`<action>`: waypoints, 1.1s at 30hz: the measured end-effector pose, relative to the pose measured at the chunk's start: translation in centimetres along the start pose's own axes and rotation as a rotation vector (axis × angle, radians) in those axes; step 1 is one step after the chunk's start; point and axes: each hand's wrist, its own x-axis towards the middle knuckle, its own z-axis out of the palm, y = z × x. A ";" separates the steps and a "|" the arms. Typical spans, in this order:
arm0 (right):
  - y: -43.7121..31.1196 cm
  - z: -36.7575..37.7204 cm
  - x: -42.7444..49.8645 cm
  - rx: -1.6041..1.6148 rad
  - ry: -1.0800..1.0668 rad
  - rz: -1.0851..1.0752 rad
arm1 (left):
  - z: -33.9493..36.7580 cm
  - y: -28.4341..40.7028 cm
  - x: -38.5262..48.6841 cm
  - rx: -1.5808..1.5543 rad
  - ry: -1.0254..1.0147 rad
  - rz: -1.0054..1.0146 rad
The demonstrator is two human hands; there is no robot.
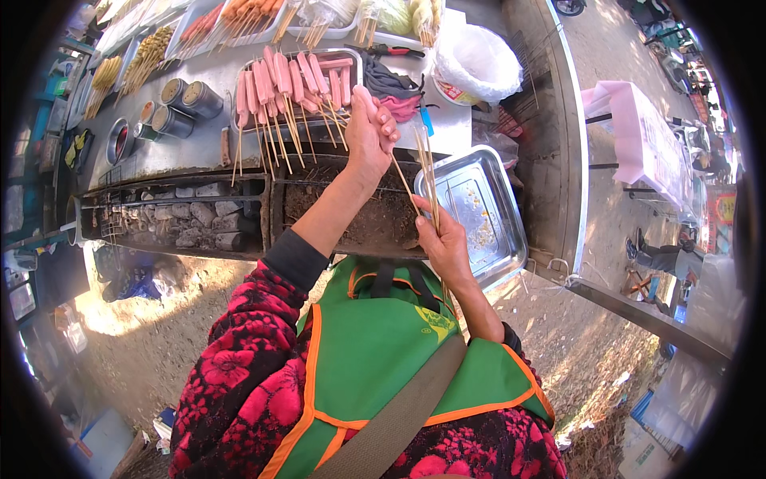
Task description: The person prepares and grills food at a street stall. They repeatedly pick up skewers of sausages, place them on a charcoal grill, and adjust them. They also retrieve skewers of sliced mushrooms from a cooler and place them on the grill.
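My left hand (372, 129) is closed around a pink sausage (362, 96), whose top end shows above the fingers. A thin wooden skewer (406, 182) runs from the sausage's lower end down to my right hand (440, 236). That hand grips the skewer's lower part along with several bare wooden skewers (428, 173) that point upward. Behind my left hand, a metal tray (359, 66) carries many pink sausages (261, 84), several on skewers whose ends stick out over the near edge. Right of my right hand, a steel tray (519, 239) with yellowish bits in it lies tilted.
Below my forearms runs a charcoal grill (263, 209) with grey lumps (209, 212) at left. Spice canisters (173, 123) and a metal bowl (118, 141) stand on the counter. Trays of skewered food (251, 18) line the back. A plastic-lined bucket (476, 66) and dark cloth (389, 78) are at right.
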 end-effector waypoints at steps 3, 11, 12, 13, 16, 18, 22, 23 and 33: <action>0.0 -0.2 0.2 -0.022 0.009 -0.007 | 0.5 -0.6 -0.6 0.022 0.000 0.018; -0.1 -1.0 1.0 -0.121 0.051 -0.030 | 1.4 -2.1 -1.8 0.016 0.009 -0.012; -0.1 -1.1 1.1 -0.132 0.042 -0.073 | 1.5 -2.3 -1.9 0.005 0.003 -0.015; -0.1 -1.3 1.2 -0.146 0.038 -0.090 | 1.5 -2.4 -2.1 -0.010 0.011 -0.022; -0.2 -1.5 1.5 -0.172 0.039 -0.084 | 1.6 -2.7 -2.3 -0.017 0.000 -0.033; -0.4 -1.5 1.5 -0.164 0.045 -0.067 | 1.7 -2.9 -2.5 0.010 -0.011 -0.037; -0.8 -1.4 1.8 -0.093 0.046 -0.022 | 1.8 -3.2 -2.8 0.026 0.002 -0.062; -0.9 -1.3 1.9 -0.072 0.041 -0.006 | 1.8 -3.2 -2.8 0.042 -0.011 -0.061; -0.1 -1.1 -0.5 -0.137 -0.003 0.021 | -0.1 -1.1 -1.2 0.015 -0.091 0.029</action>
